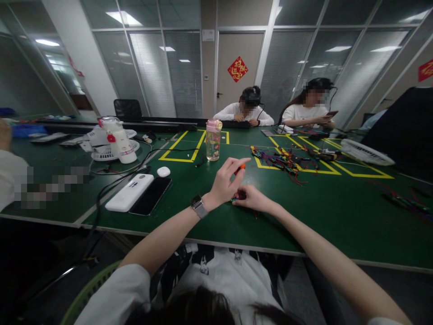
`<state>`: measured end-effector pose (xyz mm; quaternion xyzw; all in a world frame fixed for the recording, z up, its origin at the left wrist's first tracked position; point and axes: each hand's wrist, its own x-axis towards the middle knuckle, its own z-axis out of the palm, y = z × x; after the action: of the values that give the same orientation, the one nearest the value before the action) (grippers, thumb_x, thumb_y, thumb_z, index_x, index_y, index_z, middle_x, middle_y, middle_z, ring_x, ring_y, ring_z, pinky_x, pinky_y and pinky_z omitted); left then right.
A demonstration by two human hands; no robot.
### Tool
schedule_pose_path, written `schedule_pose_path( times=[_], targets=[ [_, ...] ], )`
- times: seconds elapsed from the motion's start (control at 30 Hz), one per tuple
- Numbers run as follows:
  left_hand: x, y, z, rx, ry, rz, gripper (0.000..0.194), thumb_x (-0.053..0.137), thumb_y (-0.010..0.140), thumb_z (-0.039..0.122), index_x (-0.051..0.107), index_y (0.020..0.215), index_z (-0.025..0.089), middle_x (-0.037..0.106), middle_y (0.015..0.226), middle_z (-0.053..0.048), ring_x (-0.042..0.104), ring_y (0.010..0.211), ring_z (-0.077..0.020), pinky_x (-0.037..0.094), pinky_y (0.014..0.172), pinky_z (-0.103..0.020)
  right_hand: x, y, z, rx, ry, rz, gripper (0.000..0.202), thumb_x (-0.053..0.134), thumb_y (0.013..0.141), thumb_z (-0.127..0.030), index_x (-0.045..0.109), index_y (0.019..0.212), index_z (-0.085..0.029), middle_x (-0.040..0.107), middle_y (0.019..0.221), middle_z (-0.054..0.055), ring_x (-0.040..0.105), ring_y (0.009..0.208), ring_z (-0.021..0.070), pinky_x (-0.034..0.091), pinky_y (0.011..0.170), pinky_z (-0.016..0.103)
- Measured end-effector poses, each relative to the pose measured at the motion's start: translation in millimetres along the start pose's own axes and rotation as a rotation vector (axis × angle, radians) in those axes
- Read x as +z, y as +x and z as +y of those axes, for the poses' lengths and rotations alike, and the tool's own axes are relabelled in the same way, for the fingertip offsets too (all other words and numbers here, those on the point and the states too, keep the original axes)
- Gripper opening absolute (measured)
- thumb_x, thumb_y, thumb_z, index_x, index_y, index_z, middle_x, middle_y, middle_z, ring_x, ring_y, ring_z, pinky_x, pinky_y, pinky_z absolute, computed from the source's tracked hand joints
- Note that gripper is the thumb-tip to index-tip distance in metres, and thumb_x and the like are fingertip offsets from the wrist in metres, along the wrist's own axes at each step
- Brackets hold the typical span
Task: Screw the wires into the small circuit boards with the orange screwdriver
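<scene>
My left hand [226, 180], with a watch on its wrist, is raised over the green table [209, 230]. Its fingers close around a small tool with an orange end [242, 166], most of which is hidden behind them. Lower and just to the right, my right hand [252, 198] rests at the table, its fingertips pinching a small circuit board with wires [238, 196]. The tool's lower end is out of sight between my hands, so I cannot tell whether it touches the board.
Ahead stands a pink-lidded bottle [213, 141]. A white power bank [130, 192], a black phone [151, 196] and a small white case [163, 171] lie to the left. Tangled wired boards [291, 158] lie on the right. Two people sit across the table; another person's sleeve [11, 178] is far left.
</scene>
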<state>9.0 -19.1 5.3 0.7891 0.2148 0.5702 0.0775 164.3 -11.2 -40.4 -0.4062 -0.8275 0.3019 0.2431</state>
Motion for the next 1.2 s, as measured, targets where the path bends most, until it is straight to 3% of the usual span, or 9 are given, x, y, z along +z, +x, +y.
schedule_pose_path(
  times=[0.1, 0.33, 0.5, 0.6, 0.87, 1.1, 1.2],
  targets=[
    [0.2, 0, 0, -0.006, -0.008, -0.008, 0.032, 0.038, 0.098, 0.022, 0.054, 0.125, 0.021, 0.058, 0.098, -0.005, 0.055, 0.09, -0.0143, 0.046, 0.081, -0.028, 0, 0, -1, -0.001, -0.009, 0.002, 0.013, 0.069, 0.068, -0.017, 0.057, 0.073, -0.014, 0.052, 0.064, -0.004, 0.047, 0.059, 0.0104, 0.037, 0.056, 0.022],
    [-0.7, 1, -3, 0.002, 0.086, 0.054, 0.024, 0.058, 0.09, 0.031, 0.063, 0.11, 0.02, 0.055, 0.089, -0.003, 0.052, 0.083, -0.0142, 0.046, 0.076, -0.027, 0, 0, 1, -0.027, -0.022, -0.009, 0.012, 0.068, 0.07, -0.018, 0.058, 0.076, -0.014, 0.052, 0.065, -0.003, 0.046, 0.059, 0.0105, 0.037, 0.056, 0.022],
    [-0.6, 0, -3, -0.023, 0.026, 0.026, 0.031, 0.038, 0.098, 0.024, 0.055, 0.124, 0.021, 0.059, 0.101, -0.005, 0.056, 0.093, -0.0142, 0.046, 0.084, -0.028, 0, -1, 0, -0.05, -0.042, -0.002, 0.014, 0.07, 0.071, -0.021, 0.058, 0.075, -0.015, 0.052, 0.065, -0.003, 0.046, 0.059, 0.0104, 0.037, 0.055, 0.022],
    [-0.4, 0, -3, -0.026, 0.001, 0.025, 0.032, 0.037, 0.099, 0.022, 0.052, 0.126, 0.02, 0.062, 0.106, -0.006, 0.058, 0.096, -0.0138, 0.047, 0.087, -0.028, 1, -2, -1, -0.082, 0.015, 0.006, 0.019, 0.07, 0.075, -0.031, 0.059, 0.076, -0.015, 0.053, 0.065, -0.002, 0.047, 0.059, 0.0109, 0.038, 0.055, 0.022],
    [-0.3, 0, -2, -0.023, 0.094, 0.06, 0.023, 0.052, 0.093, 0.025, 0.059, 0.114, 0.019, 0.058, 0.09, -0.002, 0.054, 0.08, -0.0121, 0.046, 0.076, -0.024, 6, 1, -5, -0.165, 0.173, 0.401, 0.029, 0.068, 0.076, -0.043, 0.061, 0.069, -0.016, 0.06, 0.065, 0.001, 0.054, 0.063, 0.0154, 0.043, 0.063, 0.028],
    [-9.2, 3, -8, -0.009, 0.124, 0.002, 0.032, 0.033, 0.1, 0.026, 0.054, 0.122, 0.017, 0.06, 0.101, -0.007, 0.056, 0.094, -0.0152, 0.045, 0.084, -0.028, 10, 4, -2, -0.13, 0.274, 0.442, 0.031, 0.071, 0.073, -0.045, 0.063, 0.063, -0.016, 0.064, 0.064, 0.003, 0.057, 0.062, 0.0161, 0.044, 0.063, 0.029],
    [-21.1, 9, -20, -0.007, 0.294, -0.138, 0.034, 0.032, 0.1, 0.029, 0.062, 0.109, 0.015, 0.061, 0.095, -0.008, 0.057, 0.091, -0.0171, 0.046, 0.083, -0.03, 9, 3, -1, -0.113, 0.248, 0.451, 0.029, 0.071, 0.073, -0.043, 0.064, 0.063, -0.016, 0.065, 0.066, 0.003, 0.058, 0.064, 0.0165, 0.044, 0.064, 0.028]
  ],
)
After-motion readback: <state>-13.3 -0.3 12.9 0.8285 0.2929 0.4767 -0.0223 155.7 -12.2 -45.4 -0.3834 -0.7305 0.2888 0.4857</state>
